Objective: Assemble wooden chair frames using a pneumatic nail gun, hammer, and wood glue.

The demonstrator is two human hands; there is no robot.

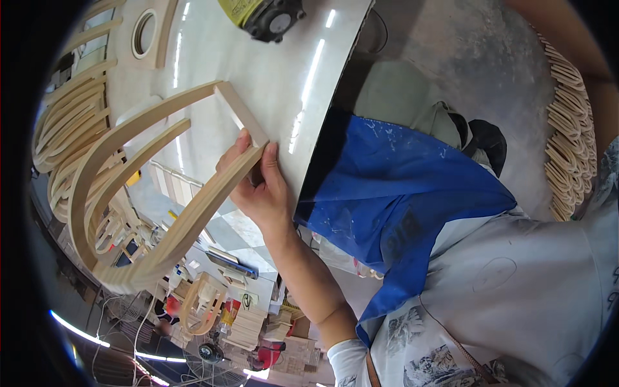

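My left hand [259, 184] grips a pale curved wooden frame [174, 242] at one corner, with the thumb and fingers closed around it. The frame has a long bowed rail, a straight side and a short straight crosspiece [237, 111]. A thinner curved wooden strip [151, 145] shows inside its bend; whether it is joined to the frame I cannot tell. The frame is held over the edge of a glossy light tabletop [271, 71]. My right arm appears at the upper right, but its hand is outside the picture.
A yellow and black tool [264, 18] sits at the tabletop's top edge. A wooden piece with a round hole [146, 33] lies farther left. Stacked bent wooden strips stand at left [74, 119] and right [567, 135]. A blue apron [406, 187] covers my lap. Fans and cables show lower left.
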